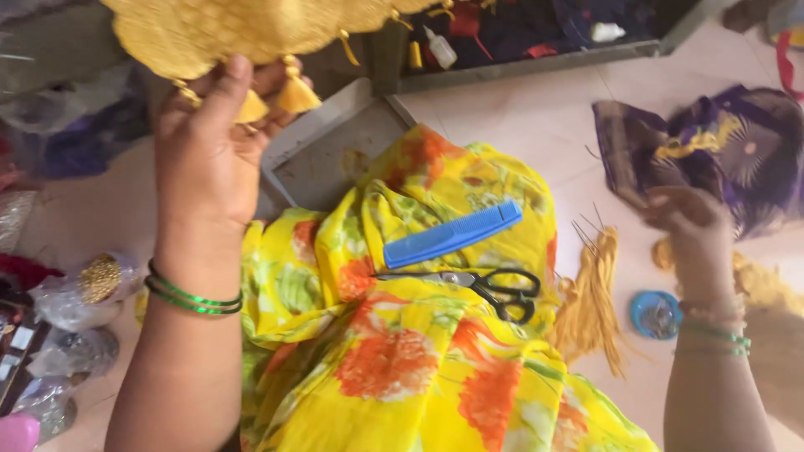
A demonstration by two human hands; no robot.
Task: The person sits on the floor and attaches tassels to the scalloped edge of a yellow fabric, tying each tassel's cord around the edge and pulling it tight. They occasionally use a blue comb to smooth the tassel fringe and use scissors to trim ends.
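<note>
**Over the lap, gold cloth and purple cloth**

Up at the top edge, the left hand (205, 159) is gripping a gold cloth (209, 29) with yellow tassels (285, 94), fingers curled shut around its scalloped border and thumb pressing over it. Green bangles (193, 297) are circling that wrist. Off to the right, the right hand (691, 230) is blurring near a purple cloth (720, 151) lying on the floor; whether it is touching or grasping anything cannot be told.

Between the hands, a yellow floral fabric (402, 360) is draping across the lap, carrying a blue comb (452, 234) and, just below it, black-handled scissors (486, 285). Beside the fabric's right edge, a bundle of yellow threads (595, 301) is lying on the pale tiled floor (536, 117), with a small blue round tin (656, 314) near it. Behind, a grey tray (536, 60) is holding dark scraps and small bottles. Plastic-wrapped items (75, 301) are crowding the left side.
</note>
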